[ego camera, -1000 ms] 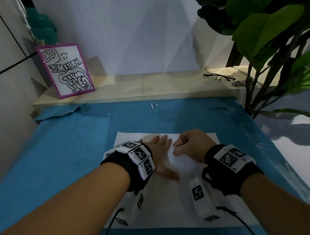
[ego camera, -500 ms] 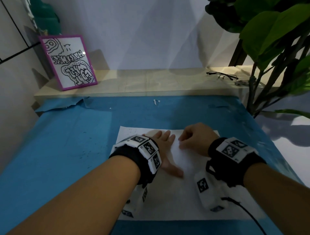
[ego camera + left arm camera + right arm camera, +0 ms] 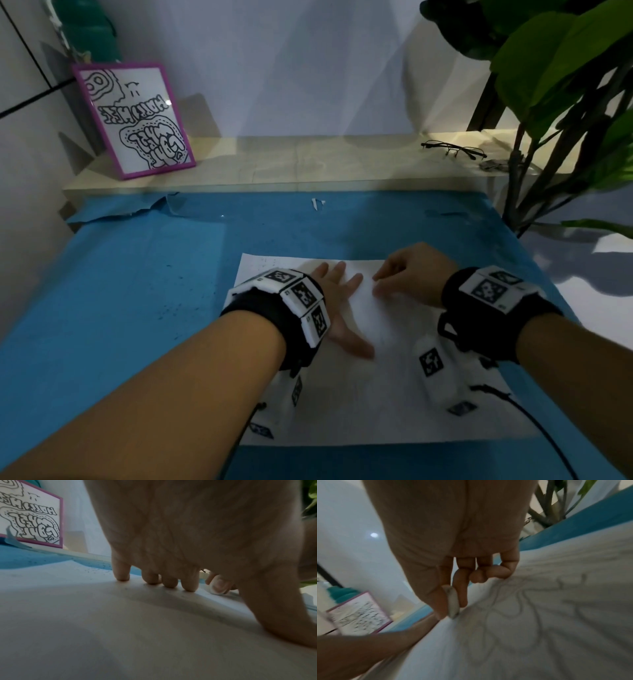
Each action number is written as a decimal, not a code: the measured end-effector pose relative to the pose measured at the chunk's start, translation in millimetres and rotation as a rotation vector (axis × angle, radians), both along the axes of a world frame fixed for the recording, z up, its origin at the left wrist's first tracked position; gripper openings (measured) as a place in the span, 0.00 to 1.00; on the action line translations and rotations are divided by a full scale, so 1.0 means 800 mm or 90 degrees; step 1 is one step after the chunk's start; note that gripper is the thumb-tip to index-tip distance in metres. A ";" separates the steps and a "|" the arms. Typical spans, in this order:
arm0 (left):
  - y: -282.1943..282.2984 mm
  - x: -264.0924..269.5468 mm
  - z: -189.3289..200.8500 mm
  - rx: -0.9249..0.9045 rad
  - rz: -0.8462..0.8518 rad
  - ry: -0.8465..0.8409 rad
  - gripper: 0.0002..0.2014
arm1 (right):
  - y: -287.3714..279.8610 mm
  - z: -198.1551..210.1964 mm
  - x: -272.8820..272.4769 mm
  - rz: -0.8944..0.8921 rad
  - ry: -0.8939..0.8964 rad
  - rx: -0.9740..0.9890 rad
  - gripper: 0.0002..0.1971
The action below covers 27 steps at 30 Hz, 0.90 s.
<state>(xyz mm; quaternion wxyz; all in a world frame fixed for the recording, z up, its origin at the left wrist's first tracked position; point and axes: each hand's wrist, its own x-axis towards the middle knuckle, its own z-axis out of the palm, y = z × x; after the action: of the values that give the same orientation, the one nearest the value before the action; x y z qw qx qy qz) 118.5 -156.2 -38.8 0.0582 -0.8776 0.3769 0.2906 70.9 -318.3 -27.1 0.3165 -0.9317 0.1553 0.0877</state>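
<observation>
Head view: a white rectangular paper sheet (image 3: 376, 394) lies lower centre on a blue table cover (image 3: 137, 291); the left hand (image 3: 339, 305) presses it, fingers straight. Left wrist view: its fingertips (image 3: 121, 574) touch the sheet. Right wrist view, centre: the right hand (image 3: 453, 527) pinches a small white eraser (image 3: 453, 605) against the sheet.

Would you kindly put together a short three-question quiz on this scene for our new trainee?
1. True or false: the left hand lies flat, fingers straight, on the white paper.
2. What does the right hand pinch between thumb and forefinger? A) a pencil B) a small white eraser C) a pair of scissors
3. Fill in: the framed drawing leaning at the back left has a ___ frame.

Key: 1 true; 2 B; 3 purple.
</observation>
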 end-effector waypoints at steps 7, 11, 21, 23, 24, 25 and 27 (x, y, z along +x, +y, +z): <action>-0.001 0.000 0.002 0.002 -0.005 -0.001 0.58 | -0.005 0.003 0.001 -0.028 0.031 0.049 0.04; -0.001 -0.001 0.004 0.005 -0.002 0.001 0.58 | -0.004 0.003 -0.005 0.005 0.101 0.061 0.03; -0.002 -0.002 0.006 0.011 -0.003 0.002 0.58 | -0.010 0.006 -0.003 -0.061 0.058 0.080 0.04; -0.002 -0.003 0.007 0.010 -0.003 -0.003 0.57 | -0.007 0.006 -0.004 -0.008 0.105 0.066 0.05; -0.002 -0.004 0.008 0.009 -0.004 -0.005 0.57 | -0.005 0.007 -0.004 -0.005 0.117 0.073 0.04; -0.002 -0.004 0.008 0.008 -0.007 -0.006 0.57 | -0.006 0.006 -0.004 -0.020 0.100 0.081 0.03; -0.003 -0.004 0.006 0.005 -0.010 -0.012 0.57 | -0.007 0.002 -0.004 -0.057 0.009 0.056 0.03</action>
<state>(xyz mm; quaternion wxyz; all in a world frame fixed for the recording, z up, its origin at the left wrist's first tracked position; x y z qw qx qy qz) 115.5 -158.6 -33.7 0.0672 -0.8770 0.3821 0.2834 68.0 -324.1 -25.8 0.3597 -0.9083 0.1951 0.0868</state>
